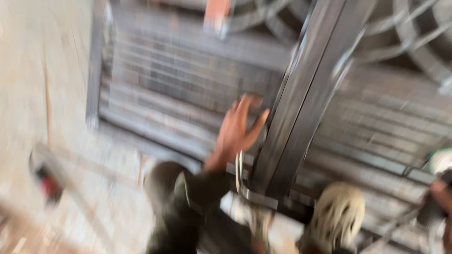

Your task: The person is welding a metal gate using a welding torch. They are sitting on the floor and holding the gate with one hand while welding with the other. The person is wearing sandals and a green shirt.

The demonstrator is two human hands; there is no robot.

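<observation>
The whole view is blurred by motion. My left hand, in a dark green sleeve, is raised with fingers spread, holding nothing, right beside a dark metal beam that runs diagonally across the middle. My right hand shows only partly at the right edge and seems wrapped around a dark tool handle with a green and white part above it. A cream-coloured rounded thing sits at the foot of the beam; I cannot tell what it is.
A grey metal grille of parallel bars lies behind the beam on a pale concrete floor. A red and black object lies at the left. An orange piece and curved metal strips are at the top.
</observation>
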